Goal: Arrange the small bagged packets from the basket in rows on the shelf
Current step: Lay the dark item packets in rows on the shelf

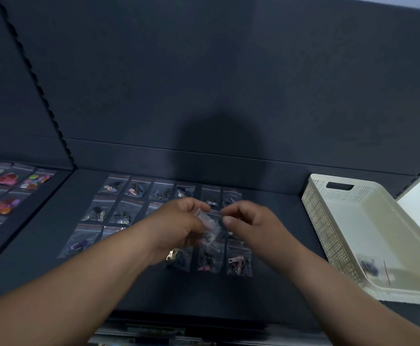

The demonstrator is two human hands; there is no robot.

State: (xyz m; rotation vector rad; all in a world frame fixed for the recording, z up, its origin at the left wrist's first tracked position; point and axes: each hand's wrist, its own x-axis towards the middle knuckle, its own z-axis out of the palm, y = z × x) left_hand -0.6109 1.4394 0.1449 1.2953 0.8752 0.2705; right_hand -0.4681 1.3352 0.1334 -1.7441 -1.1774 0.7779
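Observation:
Several small clear packets (123, 213) of zipper pulls lie in rows on the dark shelf (42, 250). Over the middle of those rows my left hand (176, 224) grips a bunch of clear packets (210, 229). My right hand (247, 222) pinches the top edge of one packet in that bunch between thumb and forefinger. My hands and forearms hide part of the middle and front rows. The cream perforated basket (328, 228) stands at the right, tilted, with one packet (372, 268) lying inside near its front.
On the neighbouring shelf section at the left lie bags of coloured buttons (4, 181). A dark back panel (204, 83) rises behind the shelf. A slotted upright (33, 78) divides the two sections. The shelf's front edge (204, 318) runs below my forearms.

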